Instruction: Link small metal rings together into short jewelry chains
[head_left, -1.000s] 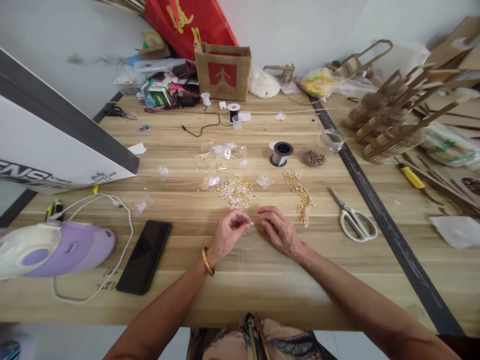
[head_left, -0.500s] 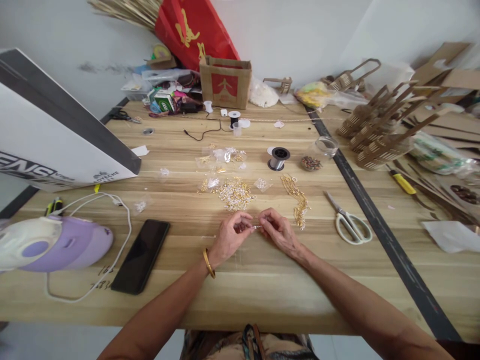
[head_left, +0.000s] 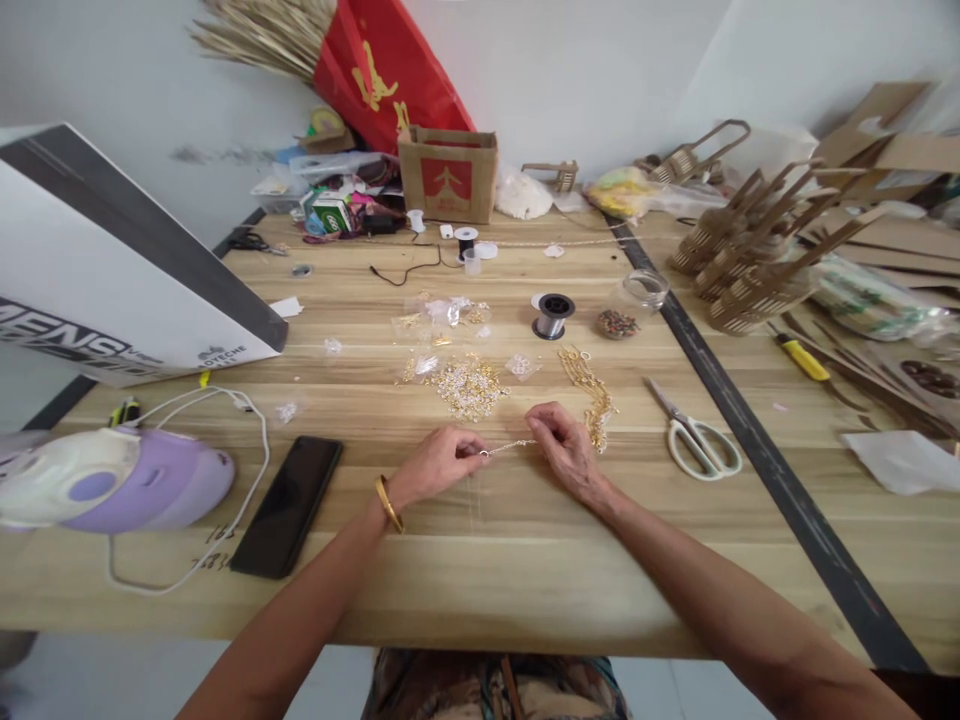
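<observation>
A short beaded chain (head_left: 511, 445) stretches between my two hands, just above the wooden table. My left hand (head_left: 442, 461) pinches its left end, where a small ring shows at the fingertips; thin clear thread hangs below. At the other end, the fingers of my right hand (head_left: 562, 446) are closed on the chain. Beyond my hands lies a pile of gold and clear beads (head_left: 470, 388). Several gold chains (head_left: 592, 395) lie just past my right hand, and a small bag of rings (head_left: 521, 367) sits behind the beads.
White-handled scissors (head_left: 694, 435) lie to the right, a black phone (head_left: 287, 507) to the left beside a purple-and-white device (head_left: 150, 482). Farther back stand a wire spool (head_left: 553, 317) and a jar of beads (head_left: 630, 305). Woven baskets (head_left: 742, 260) crowd the far right.
My hands have moved apart, the left one going left and the right one slightly right. The beaded chain, mostly covered by my fingers before, is now drawn out between them.
</observation>
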